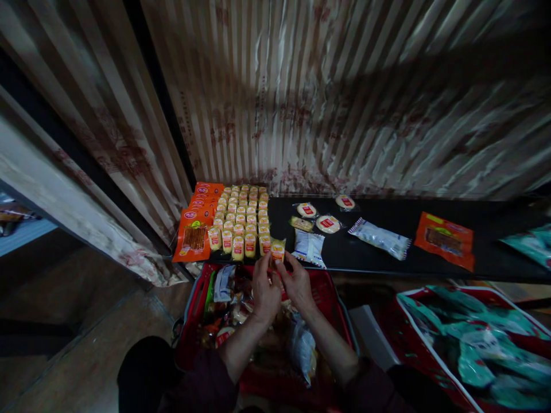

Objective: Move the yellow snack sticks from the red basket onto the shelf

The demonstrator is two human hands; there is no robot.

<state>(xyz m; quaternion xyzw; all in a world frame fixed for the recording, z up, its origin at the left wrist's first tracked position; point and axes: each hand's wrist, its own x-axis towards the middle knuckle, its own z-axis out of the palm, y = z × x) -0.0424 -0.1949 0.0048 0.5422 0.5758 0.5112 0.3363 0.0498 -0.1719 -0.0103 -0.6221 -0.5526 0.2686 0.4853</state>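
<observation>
Between the fingertips of my left hand (pixel 266 289) and my right hand (pixel 298 282) is a small yellow wrapped cake (pixel 278 250) with a red and white label. Both hands pinch it at the shelf's front edge, above a red basket (pixel 321 292). Just left of it, rows of matching wrapped cakes (pixel 238 248) stand close together on the black shelf (pixel 374 209). Orange snack packets (pixel 192 235) overlap in a column beyond those rows. To the right of my fingers lies a white and blue packet (pixel 309 248). Mixed wrapped snacks fill the basket under my wrists.
Round wrapped pastries (pixel 328 223), a silvery packet (pixel 379 238) and another orange packet (pixel 445 240) lie farther right on the shelf. A second red basket (pixel 413 355) with teal packets (pixel 486 338) stands at lower right. Dark uprights (pixel 161 94) and striped sheeting (pixel 275 115) border the shelf.
</observation>
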